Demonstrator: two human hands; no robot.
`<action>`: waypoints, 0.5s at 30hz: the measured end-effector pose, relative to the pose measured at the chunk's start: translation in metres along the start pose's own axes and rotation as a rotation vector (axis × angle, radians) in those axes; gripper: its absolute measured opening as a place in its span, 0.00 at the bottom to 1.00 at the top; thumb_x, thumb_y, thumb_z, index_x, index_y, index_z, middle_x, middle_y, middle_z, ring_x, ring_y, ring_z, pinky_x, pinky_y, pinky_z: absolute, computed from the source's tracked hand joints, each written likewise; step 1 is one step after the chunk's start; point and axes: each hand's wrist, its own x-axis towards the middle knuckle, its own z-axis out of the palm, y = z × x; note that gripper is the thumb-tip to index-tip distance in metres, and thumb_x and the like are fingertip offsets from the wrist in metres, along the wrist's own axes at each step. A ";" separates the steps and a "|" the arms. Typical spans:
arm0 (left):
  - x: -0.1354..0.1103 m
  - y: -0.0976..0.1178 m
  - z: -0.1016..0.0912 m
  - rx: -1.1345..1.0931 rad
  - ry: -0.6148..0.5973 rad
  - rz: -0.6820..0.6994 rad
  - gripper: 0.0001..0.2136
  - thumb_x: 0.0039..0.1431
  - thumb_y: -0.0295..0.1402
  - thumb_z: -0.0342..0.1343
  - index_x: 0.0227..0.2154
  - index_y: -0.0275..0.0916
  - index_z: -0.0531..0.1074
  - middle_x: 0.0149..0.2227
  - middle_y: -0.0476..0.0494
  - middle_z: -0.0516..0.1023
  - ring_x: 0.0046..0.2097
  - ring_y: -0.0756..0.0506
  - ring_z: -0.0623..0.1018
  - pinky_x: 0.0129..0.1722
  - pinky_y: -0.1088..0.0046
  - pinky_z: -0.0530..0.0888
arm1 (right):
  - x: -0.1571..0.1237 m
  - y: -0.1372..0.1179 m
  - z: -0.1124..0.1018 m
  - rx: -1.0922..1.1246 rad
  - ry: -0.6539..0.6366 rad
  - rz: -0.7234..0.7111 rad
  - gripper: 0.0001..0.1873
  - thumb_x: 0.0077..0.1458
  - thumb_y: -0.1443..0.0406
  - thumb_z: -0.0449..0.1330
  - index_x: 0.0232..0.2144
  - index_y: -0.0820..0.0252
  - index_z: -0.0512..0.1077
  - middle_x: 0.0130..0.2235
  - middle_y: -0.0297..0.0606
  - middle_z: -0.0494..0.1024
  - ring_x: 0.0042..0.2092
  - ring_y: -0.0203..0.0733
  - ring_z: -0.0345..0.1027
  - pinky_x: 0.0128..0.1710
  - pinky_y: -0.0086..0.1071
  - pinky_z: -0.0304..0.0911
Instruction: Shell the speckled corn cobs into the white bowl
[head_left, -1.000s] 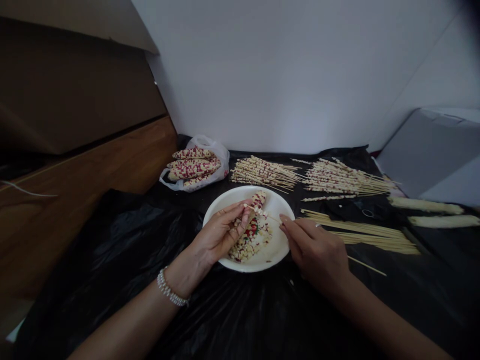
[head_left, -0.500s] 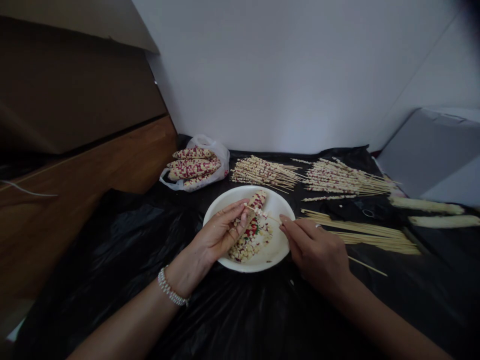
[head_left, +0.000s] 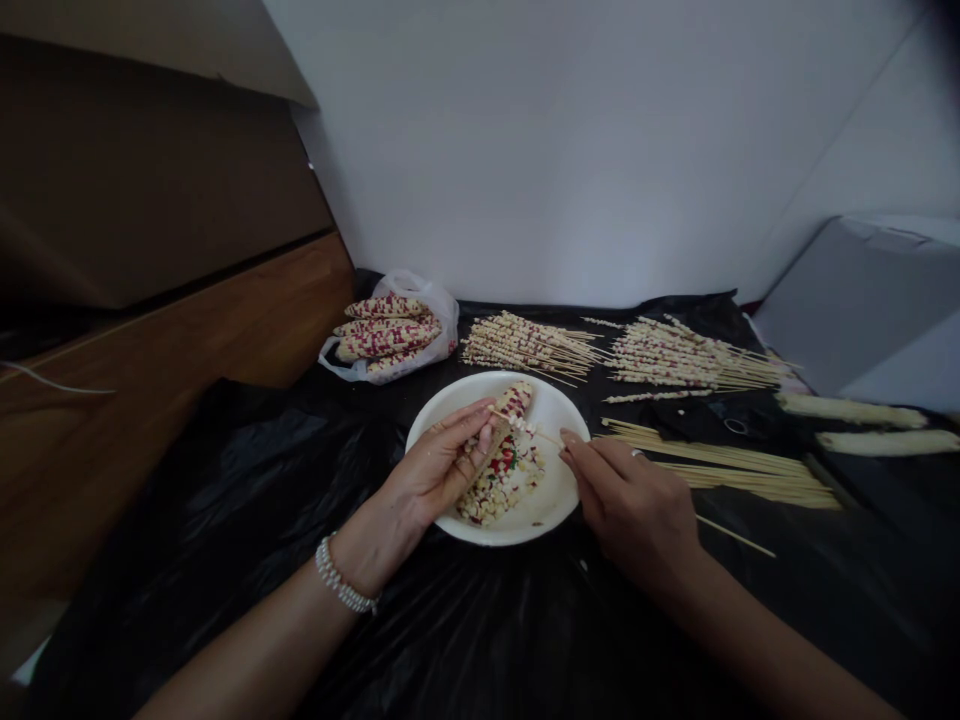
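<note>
My right hand [head_left: 634, 500] grips a thin bamboo skewer [head_left: 546, 438] over the right rim of a white bowl [head_left: 564, 500]. A few corn kernels [head_left: 517, 425] are threaded on the skewer, whose tip points left. At that tip, the closed fingers of my left hand [head_left: 427, 460] pinch a pale corn kernel [head_left: 492, 409]. Behind the fingers, a partly stripped ear of corn [head_left: 519, 397] leans inside the bowl. Loose pale and purple kernels [head_left: 487, 503] lie on the bowl's bottom, where a red and green print shows.
A plastic bag [head_left: 445, 315] of speckled corn ears [head_left: 386, 335] lies back left. Two piles of threaded skewers [head_left: 517, 342] lie along the wall. Bare skewers [head_left: 742, 475] and two stripped cobs [head_left: 889, 443] are at right. Black plastic sheeting [head_left: 480, 640] covers the surface.
Almost nothing differs. Both hands hold nearly the same position at the skewer, with only a slight shift of the left fingers.
</note>
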 end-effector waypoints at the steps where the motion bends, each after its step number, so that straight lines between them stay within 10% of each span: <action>1: 0.000 0.000 0.000 -0.001 -0.004 0.000 0.11 0.56 0.14 0.54 0.38 0.27 0.77 0.33 0.40 0.80 0.32 0.53 0.80 0.36 0.86 0.77 | 0.000 0.000 0.000 0.000 0.003 -0.002 0.12 0.62 0.67 0.57 0.47 0.63 0.76 0.32 0.35 0.79 0.29 0.36 0.69 0.27 0.32 0.55; 15: -0.002 -0.002 0.003 0.050 0.042 0.041 0.08 0.55 0.14 0.56 0.34 0.28 0.77 0.30 0.42 0.80 0.31 0.53 0.80 0.33 0.86 0.78 | 0.000 -0.001 -0.002 -0.045 -0.006 -0.032 0.13 0.62 0.68 0.56 0.47 0.63 0.75 0.31 0.36 0.79 0.29 0.36 0.68 0.28 0.32 0.53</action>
